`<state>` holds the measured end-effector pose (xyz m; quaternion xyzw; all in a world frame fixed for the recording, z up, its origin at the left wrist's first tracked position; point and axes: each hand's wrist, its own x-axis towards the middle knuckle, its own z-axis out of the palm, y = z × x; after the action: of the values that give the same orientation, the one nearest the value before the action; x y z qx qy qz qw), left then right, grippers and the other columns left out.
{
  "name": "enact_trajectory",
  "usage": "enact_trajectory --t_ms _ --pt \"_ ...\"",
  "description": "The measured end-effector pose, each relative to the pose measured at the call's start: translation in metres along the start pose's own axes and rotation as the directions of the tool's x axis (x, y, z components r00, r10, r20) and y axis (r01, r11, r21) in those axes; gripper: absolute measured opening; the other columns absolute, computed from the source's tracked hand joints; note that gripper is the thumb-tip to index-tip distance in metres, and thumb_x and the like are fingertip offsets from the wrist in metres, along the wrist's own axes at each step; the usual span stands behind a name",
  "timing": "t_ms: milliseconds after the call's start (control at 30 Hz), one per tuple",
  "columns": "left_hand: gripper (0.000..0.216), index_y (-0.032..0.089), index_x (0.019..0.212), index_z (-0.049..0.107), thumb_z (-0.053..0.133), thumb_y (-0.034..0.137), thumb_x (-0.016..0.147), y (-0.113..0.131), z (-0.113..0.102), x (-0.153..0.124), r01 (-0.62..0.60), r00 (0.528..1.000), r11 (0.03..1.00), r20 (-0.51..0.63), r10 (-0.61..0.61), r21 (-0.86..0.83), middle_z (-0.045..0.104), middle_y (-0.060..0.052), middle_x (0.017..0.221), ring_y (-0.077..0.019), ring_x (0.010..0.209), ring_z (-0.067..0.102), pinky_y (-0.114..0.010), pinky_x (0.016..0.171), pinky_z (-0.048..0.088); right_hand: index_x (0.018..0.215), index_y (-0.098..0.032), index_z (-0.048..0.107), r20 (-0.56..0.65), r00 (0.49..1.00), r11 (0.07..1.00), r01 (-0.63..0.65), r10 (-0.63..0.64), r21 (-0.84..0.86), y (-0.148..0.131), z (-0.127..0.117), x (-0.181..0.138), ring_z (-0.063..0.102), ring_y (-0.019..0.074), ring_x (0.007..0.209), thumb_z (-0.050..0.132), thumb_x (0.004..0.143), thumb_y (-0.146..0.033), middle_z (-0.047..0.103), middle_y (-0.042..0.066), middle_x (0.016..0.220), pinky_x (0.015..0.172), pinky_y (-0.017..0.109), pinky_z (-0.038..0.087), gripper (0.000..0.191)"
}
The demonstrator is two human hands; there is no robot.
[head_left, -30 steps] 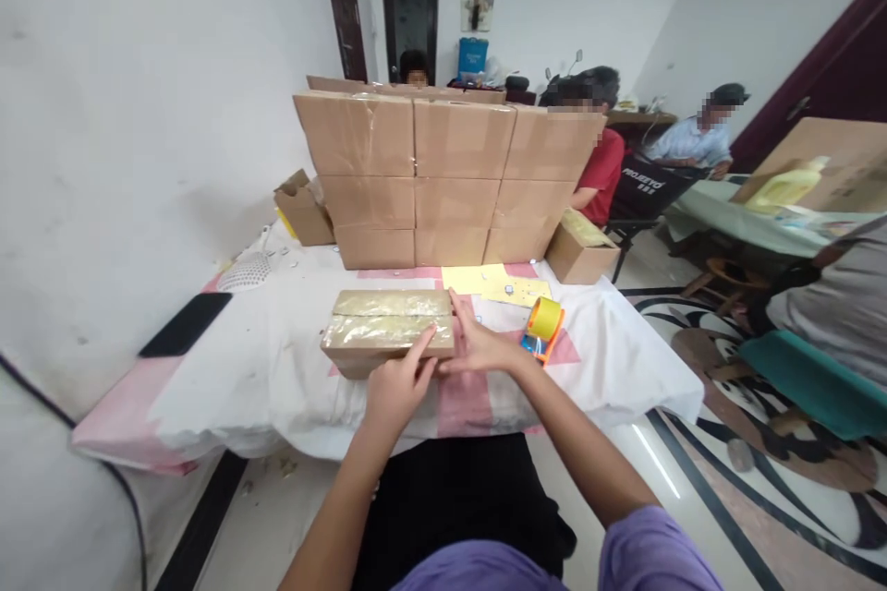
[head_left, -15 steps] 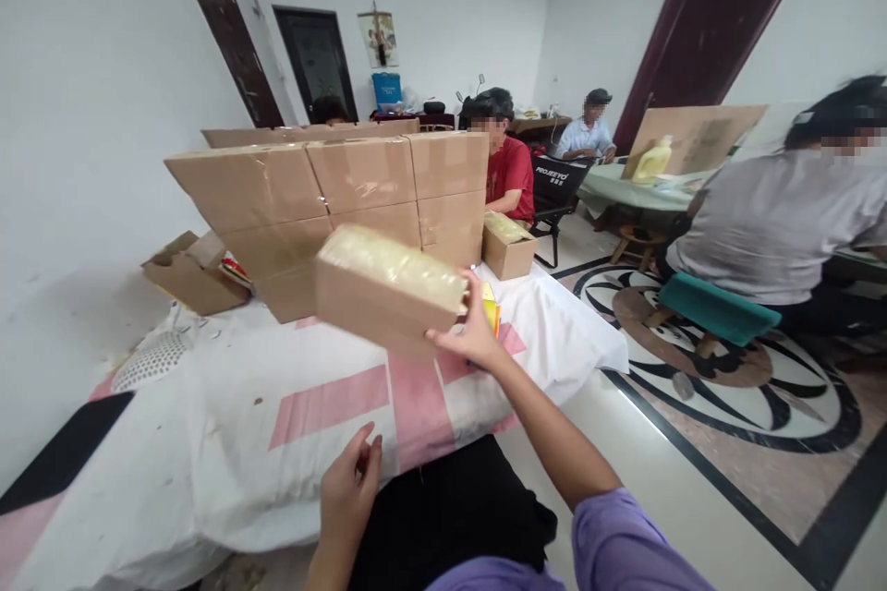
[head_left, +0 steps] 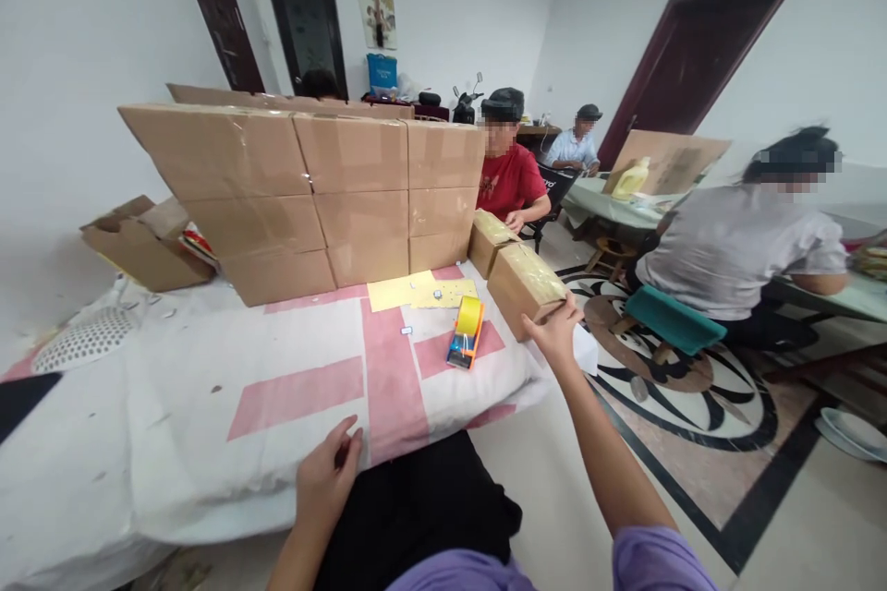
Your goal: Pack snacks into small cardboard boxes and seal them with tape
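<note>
My right hand point(head_left: 556, 330) grips the near end of a taped cardboard box point(head_left: 521, 295), fingers at the top edge and thumb on the side. This box is at the right end of the table, close in front of another taped cardboard box point(head_left: 488, 240). Over the table's front edge rests my left hand point(head_left: 328, 466), holding nothing, its fingers loosely bent and thumb apart. Between the hands lies an orange and blue tape dispenser point(head_left: 466, 332) with a yellow roll. Behind it are yellow sheets point(head_left: 421, 292) with small labels on them.
A wall of stacked cardboard boxes point(head_left: 360, 194) stands along the back of the cloth-covered table point(head_left: 180, 425). An open carton point(head_left: 142, 249) sits at the left. Beyond the boxes a person in red point(head_left: 509, 185) sits; another person in grey point(head_left: 745, 235) is at the right.
My right hand has carried the box rightward and lowered it to the table's right end, uncovering the tape dispenser and yellow sheets. The view has shifted; my left hand stays near the table edge.
</note>
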<state>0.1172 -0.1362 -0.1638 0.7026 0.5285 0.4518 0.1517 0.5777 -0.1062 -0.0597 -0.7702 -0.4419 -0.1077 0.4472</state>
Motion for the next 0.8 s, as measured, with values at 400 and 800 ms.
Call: enact_trajectory --t_ms 400,800 --pt "0.034 0.018 0.11 0.065 0.057 0.045 0.093 0.007 -0.009 -0.005 -0.01 0.999 0.994 0.039 0.014 -0.105 0.06 0.005 0.06 -0.0122 0.051 0.056 -0.024 0.058 0.047 0.159 -0.008 0.004 0.223 0.942 0.957 -0.207 0.252 -0.205 -0.033 0.046 0.062 0.061 0.0434 0.111 0.086 0.059 -0.054 0.035 0.036 0.141 0.092 0.05 0.045 0.138" --pt "0.034 0.024 0.111 0.07 0.054 0.047 0.091 -0.089 -0.146 0.13 0.501 0.8 0.698 0.032 -0.599 0.511 0.077 -0.009 0.091 -0.0339 0.089 0.072 -0.039 0.072 0.05 0.068 -0.024 0.051 0.43 0.903 0.94 0.156 -0.011 -0.304 -0.022 0.046 -0.068 0.055 0.0258 0.064 0.042 0.087 -0.043 0.056 0.007 0.063 0.058 0.035 0.033 0.028"
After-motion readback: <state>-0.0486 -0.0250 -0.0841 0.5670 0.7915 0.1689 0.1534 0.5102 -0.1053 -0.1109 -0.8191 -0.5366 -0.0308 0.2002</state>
